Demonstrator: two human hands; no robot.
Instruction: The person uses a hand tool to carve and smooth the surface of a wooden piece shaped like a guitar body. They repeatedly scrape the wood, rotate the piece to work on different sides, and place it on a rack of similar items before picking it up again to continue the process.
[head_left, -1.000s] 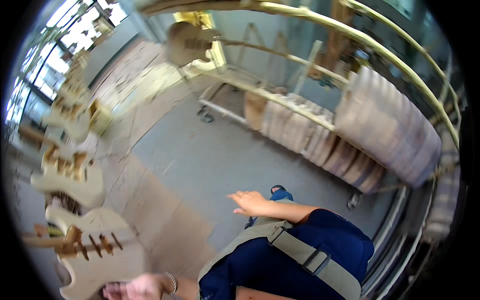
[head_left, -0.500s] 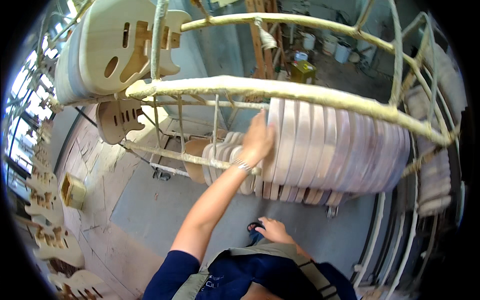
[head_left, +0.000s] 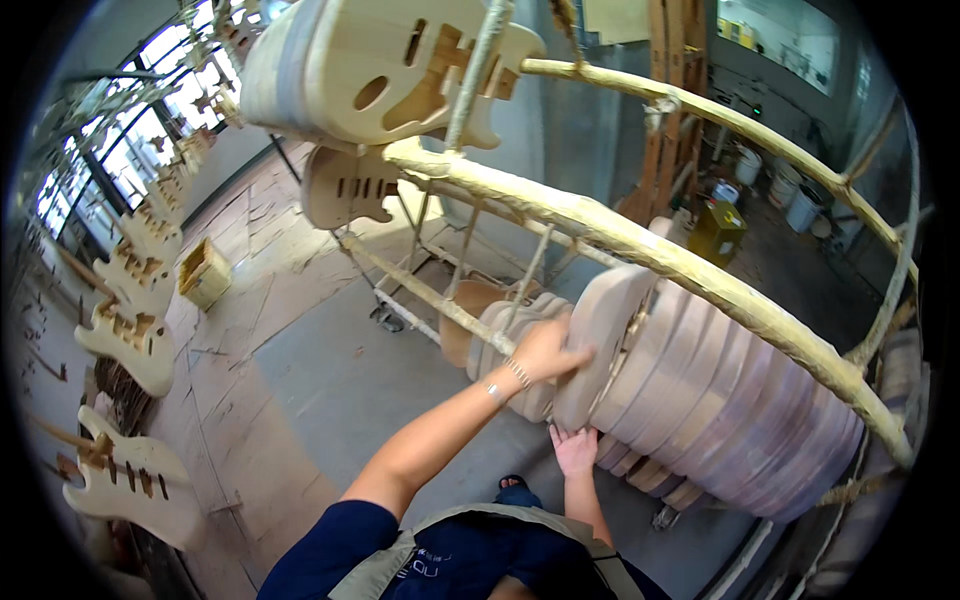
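Observation:
An unfinished solid-wood guitar body (head_left: 602, 345) leans out from the near end of a row of pale bodies (head_left: 720, 380) on a pole rack. My left hand (head_left: 548, 352), with a metal bracelet at the wrist, grips its left side, thumb across the wood; some fingers are hidden. Below, my right hand (head_left: 575, 450) is palm up, fingers stretched out at the body's lower edge, seemingly touching it. A gap shows between the leaning body and the row behind it.
The rack's yellowish wrapped pole (head_left: 640, 235) crosses above the row. More routed guitar bodies (head_left: 390, 70) hang at upper left, and others (head_left: 135, 480) line the left wall. A yellowish bin (head_left: 205, 273) stands on the floor; buckets (head_left: 803, 210) sit at the back right.
My view has swung, shifting the rack right and tilting it. The end guitar body has come away from the row under my left hand. My right hand has risen to its lower edge.

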